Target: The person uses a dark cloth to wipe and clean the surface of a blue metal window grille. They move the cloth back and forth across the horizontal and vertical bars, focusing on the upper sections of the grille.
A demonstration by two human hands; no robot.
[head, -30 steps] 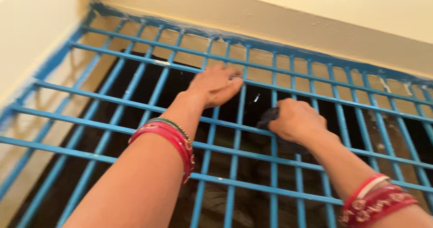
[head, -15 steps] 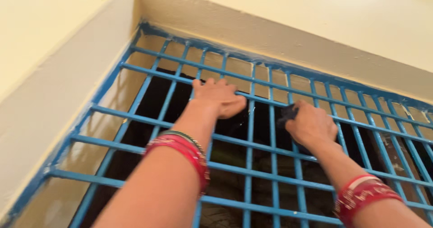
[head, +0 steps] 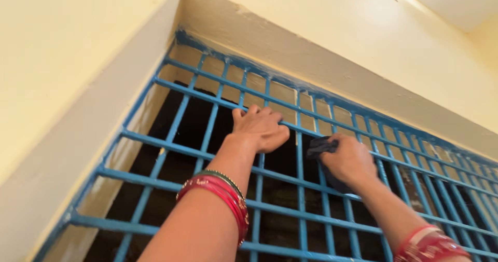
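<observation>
The right hand [head: 350, 161] was closed around a dark crumpled cloth [head: 320, 147], pressing it against the blue-painted metal window grille [head: 171, 147]; the cloth poked out past the knuckles. Just beside it, the left hand [head: 261, 128] curled its fingers over a horizontal bar.

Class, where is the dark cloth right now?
In the head view, the dark cloth is bunched in the right hand, pressed against the blue metal window grille, right of the left hand.
</observation>
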